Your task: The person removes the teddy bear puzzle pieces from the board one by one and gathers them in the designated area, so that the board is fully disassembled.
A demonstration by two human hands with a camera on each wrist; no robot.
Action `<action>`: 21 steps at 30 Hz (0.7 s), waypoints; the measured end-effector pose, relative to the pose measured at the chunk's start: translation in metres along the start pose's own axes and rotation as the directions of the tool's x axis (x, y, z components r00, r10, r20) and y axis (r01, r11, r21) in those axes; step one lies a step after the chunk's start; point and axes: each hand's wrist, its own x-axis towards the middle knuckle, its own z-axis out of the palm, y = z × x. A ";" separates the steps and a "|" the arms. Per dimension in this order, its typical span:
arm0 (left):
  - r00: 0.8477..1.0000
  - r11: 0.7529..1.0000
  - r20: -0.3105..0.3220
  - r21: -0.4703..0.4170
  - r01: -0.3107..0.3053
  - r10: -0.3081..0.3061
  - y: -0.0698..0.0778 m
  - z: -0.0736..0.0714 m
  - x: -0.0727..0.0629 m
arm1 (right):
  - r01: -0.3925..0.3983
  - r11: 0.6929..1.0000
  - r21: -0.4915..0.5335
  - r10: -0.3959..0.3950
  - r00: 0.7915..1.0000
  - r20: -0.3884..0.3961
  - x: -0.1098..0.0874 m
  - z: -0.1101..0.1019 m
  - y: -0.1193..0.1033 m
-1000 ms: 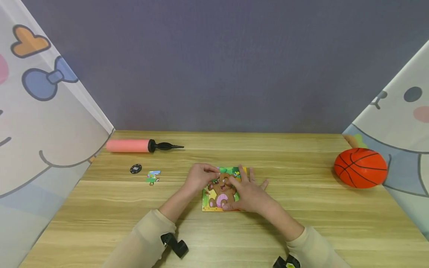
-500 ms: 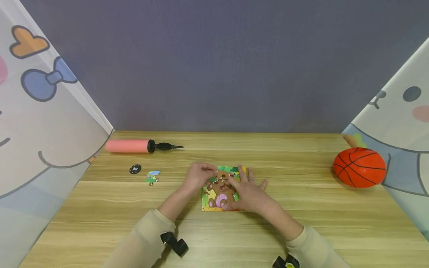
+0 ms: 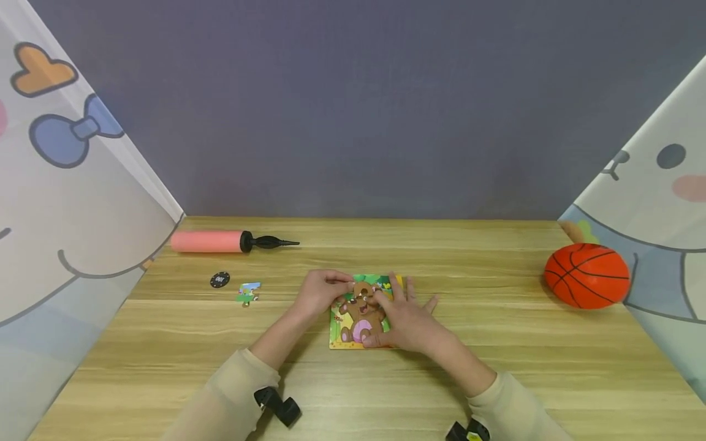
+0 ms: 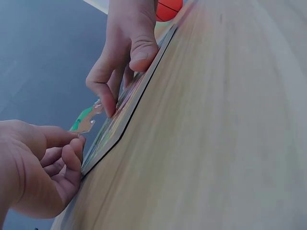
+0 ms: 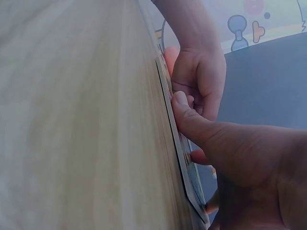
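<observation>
A bear jigsaw puzzle (image 3: 357,324) lies in its flat board on the table. At its upper left edge my left hand (image 3: 320,293) pinches a puzzle piece (image 4: 85,120) between thumb and finger. The left wrist view shows this green and brown piece tilted up, standing above the puzzle's surface. My right hand (image 3: 410,321) rests with spread fingers over the right side of the puzzle, covering part of the picture. Its thumb (image 5: 184,108) lies along the near edge of the board. A loose puzzle piece (image 3: 248,293) lies on the table to the left.
Left of the loose piece is a black chip (image 3: 219,280) marked 100. Behind it lies a pink pump (image 3: 206,241) with a black nozzle. An orange-red basketball (image 3: 587,275) sits at the right. A grey panel (image 3: 375,110) stands behind the table (image 3: 342,392).
My left hand has shifted slightly left with the pinched piece. The right hand keeps its place on the puzzle. The head view has drifted a little.
</observation>
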 end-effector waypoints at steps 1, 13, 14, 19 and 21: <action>1.000 1.000 0.002 -0.007 -0.006 0.006 -0.001 -0.001 -0.001 | -0.003 1.000 -0.005 0.003 1.000 0.004 0.000 0.000 0.000; 0.998 0.998 -0.053 -0.053 0.024 -0.026 -0.004 -0.032 -0.011 | -0.049 0.998 -0.029 0.049 0.999 0.011 -0.001 0.001 -0.002; 0.999 0.999 -0.047 -0.049 0.021 -0.023 -0.005 -0.034 -0.012 | -0.058 0.998 -0.033 0.058 0.998 0.013 -0.001 0.001 -0.002; 0.999 1.000 -0.032 -0.021 0.014 -0.015 -0.008 -0.043 -0.016 | -0.112 0.993 -0.040 0.113 0.993 0.028 -0.003 0.002 -0.003; 0.999 1.000 -0.030 -0.014 0.018 -0.019 -0.008 -0.047 -0.018 | -0.133 0.991 -0.031 0.134 0.991 0.029 -0.003 0.002 -0.003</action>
